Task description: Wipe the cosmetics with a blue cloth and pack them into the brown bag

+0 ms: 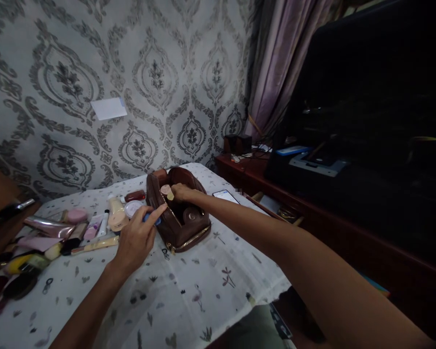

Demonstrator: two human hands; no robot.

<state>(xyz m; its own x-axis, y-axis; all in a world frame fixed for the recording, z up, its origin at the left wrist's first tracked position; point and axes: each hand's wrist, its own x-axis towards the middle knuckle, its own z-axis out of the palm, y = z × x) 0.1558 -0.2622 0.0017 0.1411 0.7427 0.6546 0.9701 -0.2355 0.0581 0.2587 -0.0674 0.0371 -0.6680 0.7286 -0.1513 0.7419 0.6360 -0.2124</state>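
Note:
A brown zippered bag (193,233) stands open on the cloth-covered table. My right hand (181,192) reaches into its mouth, fingers curled together; whatever they grip is hidden. Just left of those fingers, a small round pinkish item (165,189) and a yellowish piece (170,196) show inside the bag. My left hand (136,240) is beside the bag with its index finger stretched to the zipper edge and the other fingers loosely bent. Beneath that finger is a blue item (152,218), partly covered. Close by lie a round white-lidded jar (132,208) and a peach-coloured container (117,220).
Makeup items lie along the table's left side, including a shiny pink tube (49,226), a pink sponge (77,215) and a brush (94,245). A phone (225,196) rests right of the bag. A dark red desk (247,174) adjoins, below a patterned wall (156,87).

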